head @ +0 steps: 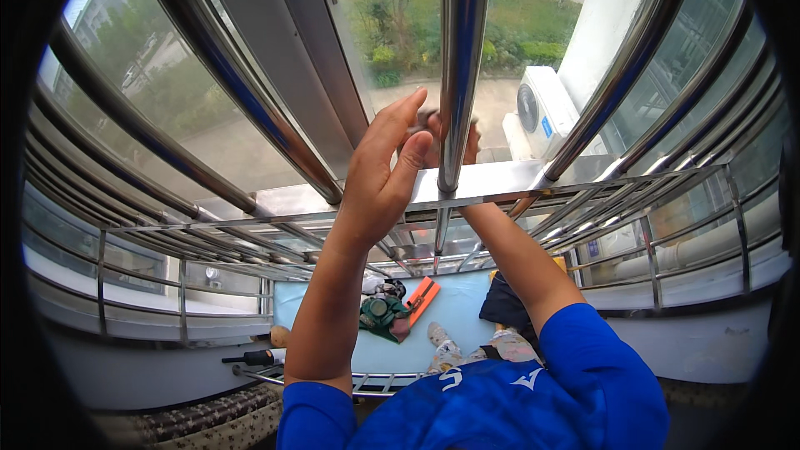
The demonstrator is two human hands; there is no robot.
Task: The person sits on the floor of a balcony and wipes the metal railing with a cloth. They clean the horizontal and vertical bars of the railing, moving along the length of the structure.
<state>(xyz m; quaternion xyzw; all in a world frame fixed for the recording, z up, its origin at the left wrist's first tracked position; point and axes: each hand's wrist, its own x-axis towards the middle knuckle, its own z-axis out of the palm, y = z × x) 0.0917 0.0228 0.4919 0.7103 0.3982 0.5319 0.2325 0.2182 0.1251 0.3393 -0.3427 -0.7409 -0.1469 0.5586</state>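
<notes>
My left hand (382, 165) is raised before the window bars, thumb apart from its fingers and nothing seen in its grasp. It is just left of a polished steel upright bar (464, 62), over the flat steel crossrail (500, 176). My right forearm reaches past the crossrail, and my right hand (472, 140) is behind the upright bar, partly covered by it. A small greyish-brown thing (427, 119) shows blurred near the right fingers; I cannot tell what it is or whether it is gripped. A window pane (400, 44) lies beyond the bars.
A grey window frame (281, 31) runs up at the left. Outside stands an air-conditioner outdoor unit (545, 109). Below are a light-blue surface (306, 300), an orange case-like object (425, 300), a green cloth item (381, 315), dark fabric (503, 297) and a black-handled object (256, 358).
</notes>
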